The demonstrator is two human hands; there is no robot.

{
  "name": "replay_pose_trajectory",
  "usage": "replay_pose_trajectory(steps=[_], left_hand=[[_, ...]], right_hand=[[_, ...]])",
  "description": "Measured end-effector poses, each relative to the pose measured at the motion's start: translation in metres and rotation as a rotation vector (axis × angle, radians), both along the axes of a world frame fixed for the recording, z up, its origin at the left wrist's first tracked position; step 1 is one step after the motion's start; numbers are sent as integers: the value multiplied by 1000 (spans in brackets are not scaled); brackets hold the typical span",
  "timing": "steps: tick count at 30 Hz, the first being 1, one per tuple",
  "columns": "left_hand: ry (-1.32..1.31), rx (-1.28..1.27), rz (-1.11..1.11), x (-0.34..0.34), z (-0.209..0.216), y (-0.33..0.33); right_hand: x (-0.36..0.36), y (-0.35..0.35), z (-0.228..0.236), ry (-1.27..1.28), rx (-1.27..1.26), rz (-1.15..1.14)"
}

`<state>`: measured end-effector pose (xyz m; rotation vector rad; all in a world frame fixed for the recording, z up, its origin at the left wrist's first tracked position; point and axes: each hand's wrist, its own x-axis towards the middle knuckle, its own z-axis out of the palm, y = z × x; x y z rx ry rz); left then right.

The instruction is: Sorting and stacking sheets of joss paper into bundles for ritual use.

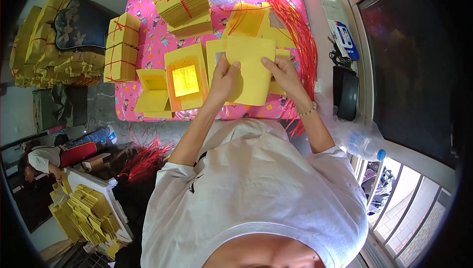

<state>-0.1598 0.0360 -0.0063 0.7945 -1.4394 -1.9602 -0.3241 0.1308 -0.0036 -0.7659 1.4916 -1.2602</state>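
Both my hands grip a yellow paper sheet [253, 68] that bends slightly over the table. My left hand [225, 78] pinches its left edge, thumb on the front. On the right edge, my right hand [287, 76] presses its thumb against the paper; its other fingers are behind. Left of the sheet lies a yellow paper with an orange frame and a shiny gold square [186, 80]. A smaller folded yellow paper [152, 98] sits beside it. Beyond the held sheet, more yellow papers with an orange patch [248, 21] lie partly covered.
Red ribbon strands [305, 51] run down the right side of the pink patterned table [148, 1]. Tied yellow paper bundles [180, 1] stand at the back and a tied stack [121, 46] at the left edge. A plastic bottle [367, 147] is at right. Another person [47, 159] sits lower left.
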Motion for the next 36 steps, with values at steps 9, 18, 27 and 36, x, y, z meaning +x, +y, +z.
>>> replay_pose_trajectory(steps=[9,18,27,36], left_hand=[[35,77,-18,-4,-1,6],[32,31,-21,-13,-10,11],[27,-54,32,-18,-14,17],[-74,-65,144,-14,-20,22]], right_hand=[[6,20,2,-133,85,44],[-1,41,-19,4,114,122],[1,58,-29,-9,46,113],[11,76,-46,-8,66,81]])
